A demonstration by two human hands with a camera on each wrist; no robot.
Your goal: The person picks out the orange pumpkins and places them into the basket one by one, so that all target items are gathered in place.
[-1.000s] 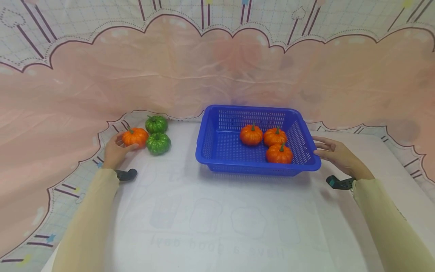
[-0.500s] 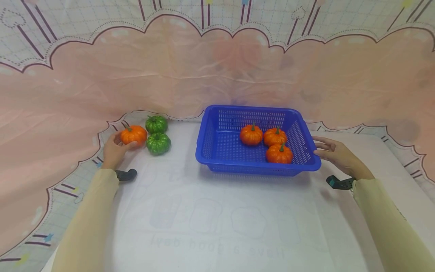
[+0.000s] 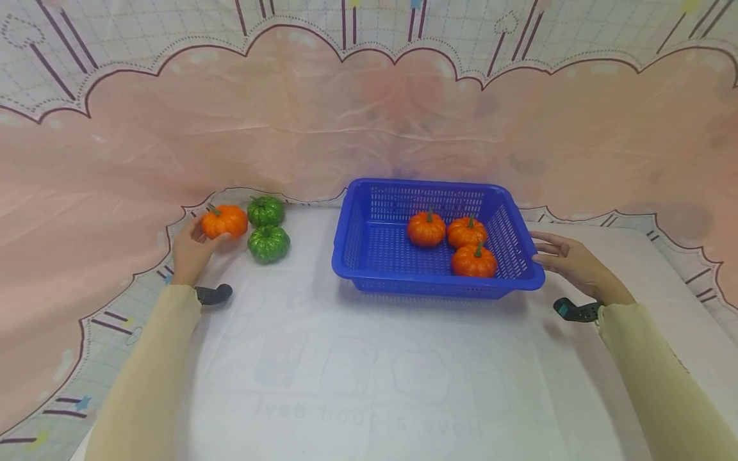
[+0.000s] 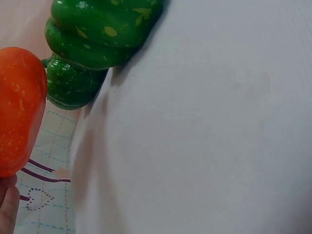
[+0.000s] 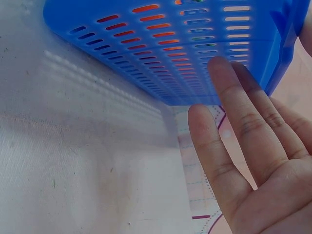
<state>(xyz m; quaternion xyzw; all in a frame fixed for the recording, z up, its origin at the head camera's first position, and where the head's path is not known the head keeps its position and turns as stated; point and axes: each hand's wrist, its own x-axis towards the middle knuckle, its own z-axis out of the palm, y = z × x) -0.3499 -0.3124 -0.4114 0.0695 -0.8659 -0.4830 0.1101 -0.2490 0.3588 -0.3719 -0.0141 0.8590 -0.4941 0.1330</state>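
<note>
My left hand [image 3: 191, 255] grips an orange pumpkin [image 3: 226, 222] with a green stem at the left of the head view. Part of that pumpkin [image 4: 19, 112] fills the left edge of the left wrist view, fingertips below it. Two green pumpkins, a nearer one [image 3: 268, 244] and a farther one [image 3: 266, 211], stand just right of it. At the right end of a blue plastic basket [image 3: 403, 279], my right hand [image 3: 576, 264] has its fingers extended along the outer wall [image 5: 63, 14], with the thumb by the rim. Inside the basket sit three orange pumpkins [image 3: 426, 228].
A white printed cloth [image 3: 369, 358] covers the table. Behind it hangs a pink patterned cloth [image 3: 369, 121], which also runs down the left side. Dark devices are strapped to both wrists, one by the left sleeve [image 3: 138, 378].
My left hand has shifted the orange pumpkin slightly up and to the left in the head view, away from the nearer green pumpkin. The right hand and basket have not moved.
</note>
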